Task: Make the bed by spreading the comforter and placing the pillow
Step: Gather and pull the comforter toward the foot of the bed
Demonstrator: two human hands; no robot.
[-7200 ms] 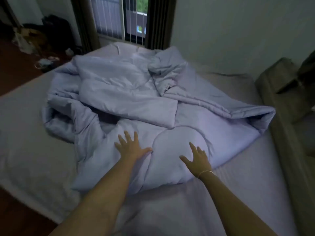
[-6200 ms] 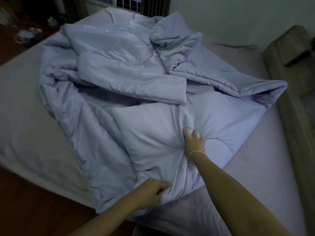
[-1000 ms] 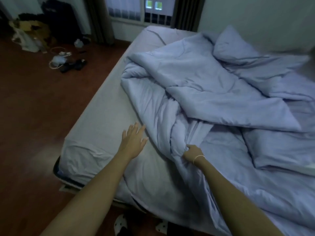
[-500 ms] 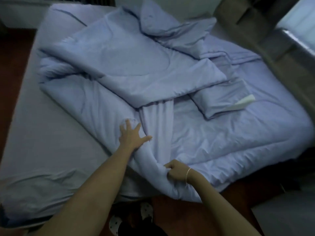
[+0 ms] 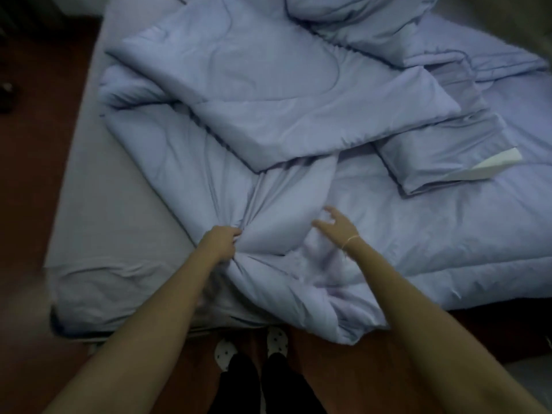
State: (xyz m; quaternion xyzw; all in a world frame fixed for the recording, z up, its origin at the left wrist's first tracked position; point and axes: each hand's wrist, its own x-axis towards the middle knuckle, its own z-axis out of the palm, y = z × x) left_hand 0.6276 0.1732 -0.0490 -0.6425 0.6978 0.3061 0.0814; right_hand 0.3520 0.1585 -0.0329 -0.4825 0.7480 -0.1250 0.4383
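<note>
A pale lavender comforter (image 5: 268, 94) lies rumpled and folded over itself across the bed (image 5: 113, 222). My left hand (image 5: 219, 240) grips a bunched fold of it near the bed's foot edge. Just to the right, my right hand (image 5: 337, 227) hovers over the comforter with fingers spread, blurred, holding nothing. A pillow (image 5: 448, 153) in a matching case, its white end showing, lies on the comforter at the right. One comforter corner hangs over the foot of the bed.
Bare grey sheet shows along the bed's left side. Dark red-brown floor (image 5: 35, 180) runs left of and below the bed. My feet in dotted slippers (image 5: 277, 343) stand at the foot edge.
My left hand went from lying flat on the comforter to gripping a bunched fold. My right hand let go of the edge and lifted, fingers spread. The view moved closer to the bed.
</note>
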